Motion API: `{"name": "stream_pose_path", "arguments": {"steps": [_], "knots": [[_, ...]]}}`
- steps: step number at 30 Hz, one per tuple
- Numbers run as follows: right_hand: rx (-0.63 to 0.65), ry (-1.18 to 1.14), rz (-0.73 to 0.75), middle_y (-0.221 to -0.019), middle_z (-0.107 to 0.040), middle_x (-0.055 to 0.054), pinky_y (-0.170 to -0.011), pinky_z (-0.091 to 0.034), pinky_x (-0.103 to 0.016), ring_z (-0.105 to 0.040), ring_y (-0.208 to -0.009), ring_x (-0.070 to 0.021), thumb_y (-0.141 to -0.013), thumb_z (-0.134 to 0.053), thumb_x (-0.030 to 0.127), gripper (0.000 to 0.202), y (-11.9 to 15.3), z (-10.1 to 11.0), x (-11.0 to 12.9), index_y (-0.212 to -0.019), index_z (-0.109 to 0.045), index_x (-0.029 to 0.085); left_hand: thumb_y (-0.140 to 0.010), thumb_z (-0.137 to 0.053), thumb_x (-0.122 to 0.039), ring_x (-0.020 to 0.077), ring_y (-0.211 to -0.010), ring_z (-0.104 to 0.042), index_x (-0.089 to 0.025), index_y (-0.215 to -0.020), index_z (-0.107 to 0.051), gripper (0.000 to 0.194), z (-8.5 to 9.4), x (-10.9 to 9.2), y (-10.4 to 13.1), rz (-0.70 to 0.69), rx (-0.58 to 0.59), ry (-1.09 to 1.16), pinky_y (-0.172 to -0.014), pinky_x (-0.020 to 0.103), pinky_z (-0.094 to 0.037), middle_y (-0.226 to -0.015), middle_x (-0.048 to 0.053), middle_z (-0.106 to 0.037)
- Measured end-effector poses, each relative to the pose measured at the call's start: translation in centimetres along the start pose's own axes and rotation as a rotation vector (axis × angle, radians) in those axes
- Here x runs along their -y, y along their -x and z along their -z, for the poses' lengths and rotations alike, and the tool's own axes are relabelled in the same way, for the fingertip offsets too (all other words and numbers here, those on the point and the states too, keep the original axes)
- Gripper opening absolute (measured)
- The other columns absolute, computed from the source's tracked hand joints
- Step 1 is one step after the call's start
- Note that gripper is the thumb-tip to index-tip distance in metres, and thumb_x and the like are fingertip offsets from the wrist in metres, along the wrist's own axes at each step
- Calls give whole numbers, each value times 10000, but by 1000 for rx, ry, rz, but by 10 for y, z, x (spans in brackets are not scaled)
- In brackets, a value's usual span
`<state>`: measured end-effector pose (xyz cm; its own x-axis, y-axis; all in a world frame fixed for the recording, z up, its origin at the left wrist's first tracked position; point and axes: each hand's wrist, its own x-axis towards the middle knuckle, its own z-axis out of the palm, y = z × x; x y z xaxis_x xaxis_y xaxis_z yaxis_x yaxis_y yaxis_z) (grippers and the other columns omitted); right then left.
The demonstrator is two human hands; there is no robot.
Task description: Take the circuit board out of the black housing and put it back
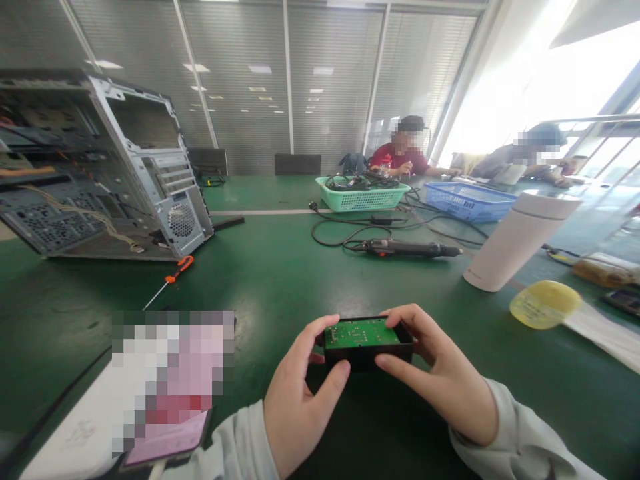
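Observation:
Between my hands is a small black open-topped plastic case (367, 357), with a green circuit board (363, 333) lying face up inside it. My left hand (307, 393) grips the left end, thumb on the near wall and fingers around the far left corner. At the right end my right hand (440, 373) holds the case the same way, its index finger at the far right corner by the board's edge. The case's underside is hidden.
An opened computer case (150, 173) stands left, an orange-handled screwdriver (179, 269) before it. A phone (170, 440) and white power bank (75, 427) lie near left. Beyond are an electric screwdriver (410, 249), green basket (365, 198), blue basket (467, 201), white tumbler (520, 240) and two people.

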<state>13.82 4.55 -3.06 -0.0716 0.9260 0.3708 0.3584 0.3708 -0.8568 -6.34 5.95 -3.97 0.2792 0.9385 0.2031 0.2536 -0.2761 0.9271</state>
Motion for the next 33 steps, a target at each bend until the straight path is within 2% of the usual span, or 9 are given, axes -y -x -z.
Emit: {"name": "stream_pose_path", "arguments": {"steps": [4,8,12,14,16,19,22,28,33], "knots": [[19,-192,-169,-935,-539,-40,-639,-495,-202,-544,-816,-163,-756,-718,418,363,-4,2,2,-877,-478,174,-781,-538,-268,273,-1120,-547,-246,-1263,-479,487,0,-5,0,21,46,21,-903,446,-454,-1282,81,-568],[136,-386,-486,-725,-509,4,-472,-439,-149,-495,-614,-115,-670,-777,602,583,-8,6,7,-787,-404,169,-741,-545,-295,294,-1090,-554,-191,-1283,-488,555,3,-9,1,77,94,18,-894,451,-439,-1242,117,-588],[212,-589,-761,-646,-470,45,-416,-450,-134,-481,-547,-97,-533,-852,641,728,-10,9,10,-741,-328,180,-797,-534,-381,260,-953,-599,-184,-1169,-569,422,6,-9,0,58,133,43,-854,393,-441,-1051,84,-657],[352,-674,-851,-648,-505,32,-418,-475,-143,-511,-529,-104,-552,-841,639,691,-9,10,6,-763,-372,177,-818,-524,-440,224,-798,-592,-197,-1013,-617,325,6,-8,-1,58,164,55,-753,337,-452,-821,27,-637],[569,-768,-929,-672,-557,-11,-423,-497,-146,-536,-501,-104,-616,-778,672,633,-7,11,-2,-790,-470,147,-828,-476,-504,196,-671,-539,-207,-805,-598,322,6,-9,-3,93,152,50,-648,303,-427,-669,-10,-545],[846,-965,-951,-643,-575,-54,-421,-505,-135,-545,-472,-102,-769,-623,678,598,-3,10,-15,-782,-602,81,-840,-352,-555,182,-606,-466,-232,-591,-439,417,5,-11,-6,132,101,3,-575,292,-374,-598,-21,-441],[957,-1101,-868,-570,-543,-70,-415,-484,-111,-547,-455,-99,-919,-429,620,654,1,7,-26,-657,-632,56,-842,-274,-564,176,-570,-418,-250,-547,-336,435,5,-13,-7,142,121,-38,-539,298,-341,-573,-27,-389],[922,-1100,-903,-492,-495,-81,-375,-437,-123,-506,-388,-103,-1001,-166,588,796,5,4,-33,-428,-455,117,-826,-264,-668,198,-605,-464,-247,-557,-375,511,5,-16,-6,218,90,-52,-571,315,-389,-595,-5,-442],[914,-1013,-844,-514,-488,-38,-398,-401,-93,-463,-388,-64,-950,-367,651,720,0,6,-15,-467,-436,121,-846,-277,-690,208,-635,-514,-241,-562,-434,555,5,-12,-5,186,51,-37,-624,321,-431,-615,9,-514]]}}
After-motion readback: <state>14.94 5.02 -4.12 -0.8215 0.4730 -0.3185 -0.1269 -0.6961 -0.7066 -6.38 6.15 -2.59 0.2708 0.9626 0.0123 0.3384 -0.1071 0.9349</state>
